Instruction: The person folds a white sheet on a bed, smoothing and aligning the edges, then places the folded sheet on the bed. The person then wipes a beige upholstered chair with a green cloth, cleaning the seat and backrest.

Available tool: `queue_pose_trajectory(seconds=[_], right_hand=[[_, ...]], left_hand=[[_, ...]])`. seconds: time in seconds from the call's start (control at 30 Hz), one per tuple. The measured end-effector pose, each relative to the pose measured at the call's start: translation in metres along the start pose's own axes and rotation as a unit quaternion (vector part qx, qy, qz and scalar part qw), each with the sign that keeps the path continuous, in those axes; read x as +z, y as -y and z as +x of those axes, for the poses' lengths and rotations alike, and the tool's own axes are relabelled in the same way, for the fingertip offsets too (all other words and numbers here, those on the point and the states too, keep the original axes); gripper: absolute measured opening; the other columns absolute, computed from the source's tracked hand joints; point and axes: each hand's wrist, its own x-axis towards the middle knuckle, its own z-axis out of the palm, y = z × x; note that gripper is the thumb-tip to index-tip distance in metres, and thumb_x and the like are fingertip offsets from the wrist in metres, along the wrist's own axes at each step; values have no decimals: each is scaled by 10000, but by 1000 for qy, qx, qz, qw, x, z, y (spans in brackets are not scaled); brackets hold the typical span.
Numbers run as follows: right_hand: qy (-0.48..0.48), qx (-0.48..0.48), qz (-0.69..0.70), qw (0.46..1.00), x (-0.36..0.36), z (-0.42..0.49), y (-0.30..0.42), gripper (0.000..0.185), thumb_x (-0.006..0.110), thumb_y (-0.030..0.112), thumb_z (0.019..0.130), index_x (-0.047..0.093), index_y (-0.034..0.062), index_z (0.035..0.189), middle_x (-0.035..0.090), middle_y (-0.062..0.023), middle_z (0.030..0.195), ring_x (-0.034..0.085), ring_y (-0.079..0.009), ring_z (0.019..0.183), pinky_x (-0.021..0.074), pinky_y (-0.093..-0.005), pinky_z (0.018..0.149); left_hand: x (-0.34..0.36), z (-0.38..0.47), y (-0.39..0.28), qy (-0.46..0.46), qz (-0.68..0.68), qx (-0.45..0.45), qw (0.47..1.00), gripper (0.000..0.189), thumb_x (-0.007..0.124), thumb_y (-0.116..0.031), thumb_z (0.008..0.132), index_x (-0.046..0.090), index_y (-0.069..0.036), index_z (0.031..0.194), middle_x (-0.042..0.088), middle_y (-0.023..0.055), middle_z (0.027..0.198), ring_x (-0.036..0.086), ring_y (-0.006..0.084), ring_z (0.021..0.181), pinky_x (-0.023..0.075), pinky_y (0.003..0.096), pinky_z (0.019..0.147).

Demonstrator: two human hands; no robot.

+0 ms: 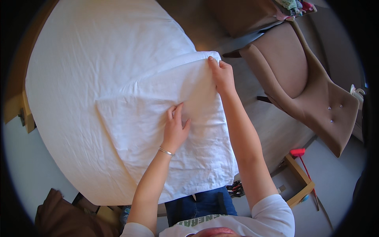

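A white cloth sheet [88, 68] covers the bed-like surface before me, and a folded part of white fabric [154, 80] lies over its near right corner. My right hand [222, 74] grips the folded fabric at its far right edge, thumb on top. My left hand [176, 126], with silver bangles at the wrist, rests on the folded fabric with its fingers apart and slightly bent, holding nothing. Creases run across the fabric around both hands.
A tan upholstered chair [308, 97] stands at the right, with a brown piece of furniture [245, 14] beyond it. A red broom [297, 152] and a wooden frame [300, 174] are at the lower right. Dark brown cloth [65, 216] lies at the lower left.
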Motion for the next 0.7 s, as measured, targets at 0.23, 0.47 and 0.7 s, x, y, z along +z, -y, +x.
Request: queue_pose_trajectory(seconds=[0.23, 0.47, 0.7], right_hand=[[-169, -307, -175, 920, 2, 6, -38, 382, 699, 302, 899, 552, -7, 728, 457, -29, 729, 392, -115, 706, 389, -295, 637], [-115, -300, -95, 942, 12, -32, 13, 341, 604, 151, 977, 448, 11, 707, 316, 20, 623, 294, -83, 598, 308, -251, 524], [-114, -172, -153, 967, 21, 26, 14, 255, 613, 247, 971, 600, 8, 881, 485, -7, 681, 390, -98, 634, 384, -272, 576]], left_hand=[[-57, 46, 45, -199, 249, 91, 944, 526, 654, -240, 862, 515, -100, 1350, 442, 181, 1388, 446, 370, 1235, 349, 505, 1024], [-105, 98, 71, -208, 339, 66, 915, 546, 678, -451, 850, 571, -128, 1277, 551, 112, 1288, 456, 337, 1228, 271, 513, 1072], [-141, 112, 83, -224, 371, 100, 896, 262, 680, -357, 867, 647, -104, 927, 616, 44, 938, 546, 293, 926, 358, 434, 909]])
